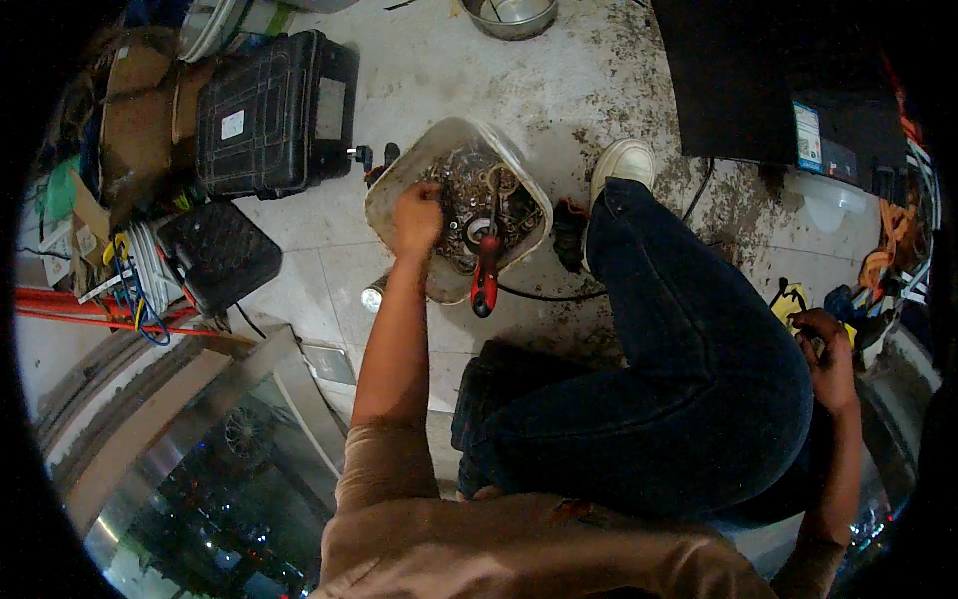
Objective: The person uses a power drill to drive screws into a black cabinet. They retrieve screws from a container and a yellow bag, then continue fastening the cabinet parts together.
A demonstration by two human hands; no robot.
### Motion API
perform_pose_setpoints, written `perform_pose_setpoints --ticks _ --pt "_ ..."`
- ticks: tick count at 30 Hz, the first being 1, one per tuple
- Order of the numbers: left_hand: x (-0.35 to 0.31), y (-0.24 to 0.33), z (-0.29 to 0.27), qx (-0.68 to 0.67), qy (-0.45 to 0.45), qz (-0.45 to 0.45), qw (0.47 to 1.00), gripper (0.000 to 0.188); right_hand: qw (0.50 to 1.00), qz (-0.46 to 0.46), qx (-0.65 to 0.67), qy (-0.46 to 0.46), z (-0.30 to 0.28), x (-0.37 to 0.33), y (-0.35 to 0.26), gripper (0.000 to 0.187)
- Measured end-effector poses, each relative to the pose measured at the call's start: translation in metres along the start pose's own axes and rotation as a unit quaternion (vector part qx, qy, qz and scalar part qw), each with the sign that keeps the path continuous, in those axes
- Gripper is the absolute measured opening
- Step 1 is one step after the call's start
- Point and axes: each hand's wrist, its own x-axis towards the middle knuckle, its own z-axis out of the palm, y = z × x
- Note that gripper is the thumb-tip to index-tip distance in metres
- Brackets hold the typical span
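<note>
A whitish plastic tub [547,195] full of small metal hardware [464,200] stands on the floor in front of me. My left hand [417,218] is over its left side, fingers curled down at the hardware; whatever they pinch is too small to make out. Across the tub's near rim leans a screwdriver [485,280] with a red and black handle, its shaft pointing into the tub. A pale ring [479,230] lies among the pieces beside it. Far to the right, my right hand [826,351] is closed with bent fingers, next to a yellow and black item [788,299]; its contents are hidden.
Left of the tub sit a large black hard case [264,120] and a smaller black case [222,255]. A can [373,294] lies by the tub's near left corner. A metal bowl [511,18] is at the far edge. My shoe [626,165] rests right of the tub.
</note>
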Motion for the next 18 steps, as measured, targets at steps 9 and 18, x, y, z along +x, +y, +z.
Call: perform_pose_setpoints --ticks 9,18 --pt "0.017 -0.014 0.049 0.195 0.104 0.061 0.973 0.023 1.000 -0.023 -0.005 -0.004 -0.001 0.000 0.003 0.023" --pt "0.021 -0.009 0.056 0.189 0.106 0.027 0.976 0.023 0.999 -0.030 -0.013 -0.006 -0.002 0.002 0.001 0.024"
